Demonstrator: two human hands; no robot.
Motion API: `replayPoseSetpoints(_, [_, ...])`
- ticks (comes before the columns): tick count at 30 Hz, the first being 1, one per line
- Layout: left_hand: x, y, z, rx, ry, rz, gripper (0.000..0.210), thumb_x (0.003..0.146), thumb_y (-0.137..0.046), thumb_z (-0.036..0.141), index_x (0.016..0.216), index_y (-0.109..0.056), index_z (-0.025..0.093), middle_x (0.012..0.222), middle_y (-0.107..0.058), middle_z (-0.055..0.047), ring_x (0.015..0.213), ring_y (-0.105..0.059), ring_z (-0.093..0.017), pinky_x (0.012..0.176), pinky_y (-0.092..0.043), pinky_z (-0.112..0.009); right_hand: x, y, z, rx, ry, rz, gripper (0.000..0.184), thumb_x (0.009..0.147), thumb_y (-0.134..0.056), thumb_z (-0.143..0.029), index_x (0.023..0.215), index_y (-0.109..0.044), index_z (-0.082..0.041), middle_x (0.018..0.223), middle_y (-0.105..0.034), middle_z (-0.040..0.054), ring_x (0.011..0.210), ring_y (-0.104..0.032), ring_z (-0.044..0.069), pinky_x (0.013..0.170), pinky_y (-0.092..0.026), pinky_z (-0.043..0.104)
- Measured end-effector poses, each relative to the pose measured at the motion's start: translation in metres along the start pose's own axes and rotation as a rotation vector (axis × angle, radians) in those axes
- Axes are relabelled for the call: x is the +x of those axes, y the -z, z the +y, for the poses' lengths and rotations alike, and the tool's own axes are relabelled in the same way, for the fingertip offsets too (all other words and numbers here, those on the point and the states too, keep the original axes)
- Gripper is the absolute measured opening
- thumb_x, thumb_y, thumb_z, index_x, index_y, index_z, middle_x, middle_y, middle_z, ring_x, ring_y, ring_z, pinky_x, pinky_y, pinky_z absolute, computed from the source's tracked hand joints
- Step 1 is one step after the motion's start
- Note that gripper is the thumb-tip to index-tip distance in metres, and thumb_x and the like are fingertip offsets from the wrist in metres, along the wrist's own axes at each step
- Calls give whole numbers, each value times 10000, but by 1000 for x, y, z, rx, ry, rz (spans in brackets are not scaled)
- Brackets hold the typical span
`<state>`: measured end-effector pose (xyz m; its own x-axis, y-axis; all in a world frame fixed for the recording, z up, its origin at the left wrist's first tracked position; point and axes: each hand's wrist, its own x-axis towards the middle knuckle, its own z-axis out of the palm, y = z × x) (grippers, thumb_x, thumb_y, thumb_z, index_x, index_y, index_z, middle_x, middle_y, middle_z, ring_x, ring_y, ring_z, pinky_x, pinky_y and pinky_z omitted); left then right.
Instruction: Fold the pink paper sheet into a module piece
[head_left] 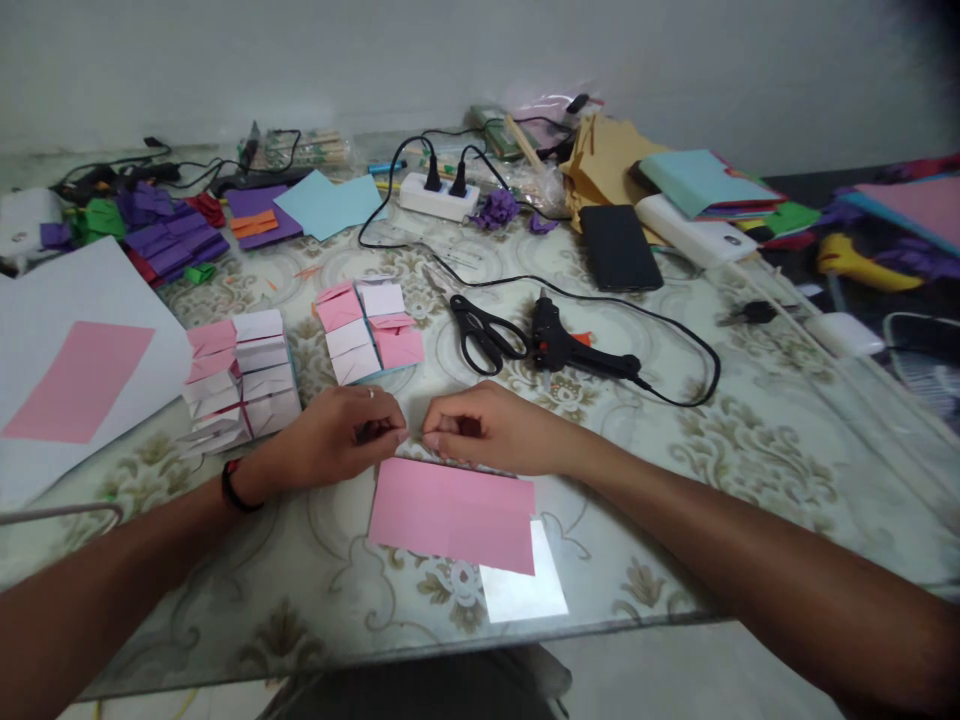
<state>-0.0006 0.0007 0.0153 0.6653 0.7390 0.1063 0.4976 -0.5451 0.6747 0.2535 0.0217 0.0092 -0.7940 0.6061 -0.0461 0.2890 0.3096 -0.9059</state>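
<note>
My left hand [349,425] and my right hand [495,430] rest on the table just behind a pink sheet of paper [454,512]. Thumb and fingertips are pinched together on each, and a narrow gap parts them. Whatever may be between the fingertips is too small or hidden to make out. Beside my left wrist stands a block of folded white and pink paper [259,385]. A smaller folded pink and white block [352,335] sits just beyond my left hand. Black-handled scissors [487,335] and a black glue gun [559,340] lie beyond my right hand.
A white sheet [142,290] with a pink rectangle [82,380] covers the left. At the back are purple folded papers [176,240], light blue paper [330,203] and a white power strip [439,197]. The glue gun's cord [600,295] loops rightward, near a black phone-like slab [621,248].
</note>
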Motion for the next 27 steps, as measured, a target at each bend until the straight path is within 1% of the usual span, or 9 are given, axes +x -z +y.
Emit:
replayPoseSetpoints(16, [1, 0, 0, -3, 6, -10, 182, 985, -586, 192, 854, -711, 170, 754, -677, 11, 670, -565, -95, 653, -416, -222, -1, -1, 0, -10, 10, 10, 233, 985, -632, -330, 864, -694, -140, 624, -591, -52, 556, -435, 37, 555, -337, 167])
replayPoseSetpoints(27, [1, 0, 1, 1, -12, 12, 183, 989, -590, 200, 843, -694, 171, 738, -668, 13, 664, -560, -96, 649, -423, -226, -1, 0, 1, -12, 7, 2, 222, 984, -632, -328, 867, -690, -148, 610, -563, -60, 556, -429, 46, 561, -328, 181])
